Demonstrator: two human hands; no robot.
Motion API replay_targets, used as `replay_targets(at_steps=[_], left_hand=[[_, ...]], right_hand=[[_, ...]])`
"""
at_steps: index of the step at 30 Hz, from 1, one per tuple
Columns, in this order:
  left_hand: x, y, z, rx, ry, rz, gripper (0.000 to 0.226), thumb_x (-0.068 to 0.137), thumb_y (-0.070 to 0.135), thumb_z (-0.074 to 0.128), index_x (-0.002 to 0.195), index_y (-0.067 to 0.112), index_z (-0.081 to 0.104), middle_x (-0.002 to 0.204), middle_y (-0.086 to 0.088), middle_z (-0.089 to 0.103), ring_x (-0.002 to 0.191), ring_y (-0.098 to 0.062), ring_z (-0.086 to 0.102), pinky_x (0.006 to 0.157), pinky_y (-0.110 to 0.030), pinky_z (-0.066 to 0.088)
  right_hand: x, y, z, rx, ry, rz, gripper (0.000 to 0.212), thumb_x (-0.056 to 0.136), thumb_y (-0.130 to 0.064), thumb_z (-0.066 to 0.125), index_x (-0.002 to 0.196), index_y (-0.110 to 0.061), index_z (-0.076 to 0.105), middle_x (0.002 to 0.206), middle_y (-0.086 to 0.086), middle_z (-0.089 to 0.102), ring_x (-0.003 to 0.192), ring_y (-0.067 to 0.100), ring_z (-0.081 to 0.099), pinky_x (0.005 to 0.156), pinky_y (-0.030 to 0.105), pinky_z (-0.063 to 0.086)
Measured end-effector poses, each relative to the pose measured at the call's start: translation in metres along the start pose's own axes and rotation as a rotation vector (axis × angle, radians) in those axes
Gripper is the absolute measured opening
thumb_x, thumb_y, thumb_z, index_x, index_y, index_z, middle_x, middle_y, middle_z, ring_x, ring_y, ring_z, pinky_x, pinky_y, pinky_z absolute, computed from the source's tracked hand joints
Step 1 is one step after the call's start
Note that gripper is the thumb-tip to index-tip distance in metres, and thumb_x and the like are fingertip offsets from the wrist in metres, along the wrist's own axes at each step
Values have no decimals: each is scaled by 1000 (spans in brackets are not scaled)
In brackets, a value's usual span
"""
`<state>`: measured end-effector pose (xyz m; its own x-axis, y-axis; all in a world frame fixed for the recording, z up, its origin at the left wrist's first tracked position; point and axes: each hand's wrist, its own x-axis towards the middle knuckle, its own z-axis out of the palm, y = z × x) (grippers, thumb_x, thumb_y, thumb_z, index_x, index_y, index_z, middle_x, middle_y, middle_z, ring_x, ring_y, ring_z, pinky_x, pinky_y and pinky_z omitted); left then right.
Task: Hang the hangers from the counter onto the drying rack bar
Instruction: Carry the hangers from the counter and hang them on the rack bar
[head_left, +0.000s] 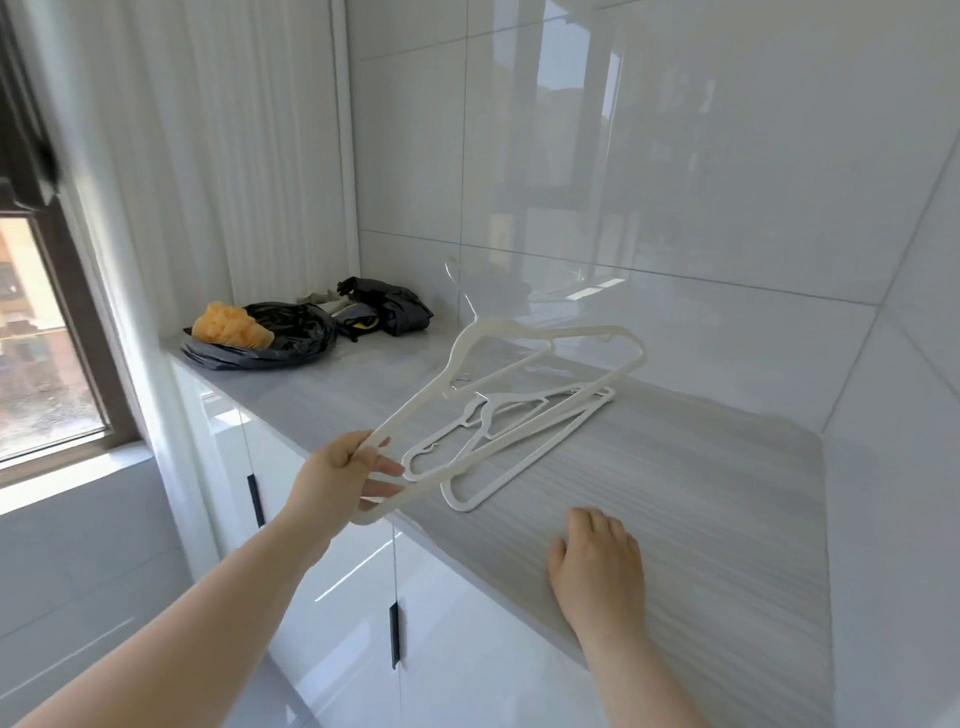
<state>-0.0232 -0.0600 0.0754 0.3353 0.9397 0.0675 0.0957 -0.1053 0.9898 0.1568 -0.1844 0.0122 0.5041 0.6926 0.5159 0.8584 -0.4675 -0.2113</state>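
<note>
Grey desk (701, 493) carried two hangers (540, 454) pointing toward the wall (675, 208); left hand (337, 478) gripped a third hanger (478, 327), right hand (597, 561) lay flat beside them.

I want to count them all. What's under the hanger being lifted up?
More white hangers lie flat on the counter, stacked across each other. The left hand holds the lifted hanger above them. They overlap, so the exact count is unclear.

Before you, the pale streaked counter (701, 493) carries white hangers (540, 453) lying overlapped near its front edge. Black plastic bags (291, 338) and an orange bundle (228, 325) sit at its far left end. Your right hand (597, 561) rests palm-down.
</note>
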Motion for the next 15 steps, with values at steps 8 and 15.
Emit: replay_targets(at_steps=[8, 15], left_hand=[[-49, 19, -76, 103, 104, 129, 31, 95, 6, 36, 79, 22, 57, 65, -2, 58, 46, -3, 64, 50, -21, 47], [-123, 43, -177, 199, 194, 199, 29, 94, 4, 38, 76, 19, 56, 48, 8, 63, 46, -4, 63, 44, -9, 44]], right_hand=[[-1, -41, -41, 368, 450, -184, 43, 77, -21, 42, 114, 0, 43, 114, 34, 56, 112, 37, 46, 92, 41, 35], [39, -133, -101, 428, 206, -344, 37, 83, -24, 59, 106, 4, 61, 96, 21, 67, 91, 41, 62, 84, 41, 41]])
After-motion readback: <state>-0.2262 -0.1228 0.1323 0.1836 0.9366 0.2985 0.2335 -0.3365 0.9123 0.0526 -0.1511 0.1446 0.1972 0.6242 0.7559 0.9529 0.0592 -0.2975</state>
